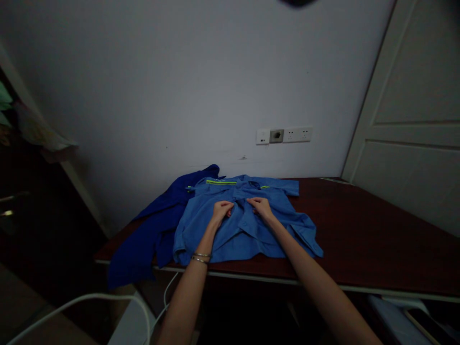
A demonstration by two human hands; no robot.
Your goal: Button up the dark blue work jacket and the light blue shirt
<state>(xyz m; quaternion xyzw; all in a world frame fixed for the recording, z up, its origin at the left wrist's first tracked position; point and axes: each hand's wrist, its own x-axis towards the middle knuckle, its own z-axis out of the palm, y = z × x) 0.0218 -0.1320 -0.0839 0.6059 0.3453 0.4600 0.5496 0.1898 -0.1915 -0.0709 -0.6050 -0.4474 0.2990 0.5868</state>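
Observation:
A light blue shirt (230, 242) with yellow-green stripes across its chest lies spread on a dark red-brown table (362, 230). Near the middle of its front, my left hand (222, 211) pinches the cloth along one side of the front opening. Just to the right, my right hand (261, 207) pinches the other side, and the fabric between them is slightly raised. Fingertips of both hands are closed on the cloth; whether a button is between them is too small to tell. A darker blue garment (158, 230) lies partly under the shirt's left side.
The dark garment hangs over the table's front edge at left. White cables (97, 297) loop below it. Wall sockets (283, 136) sit above the table, and a pale panelled door (413, 115) stands at right. Under the tabletop at lower right lies a dark flat object (426, 326).

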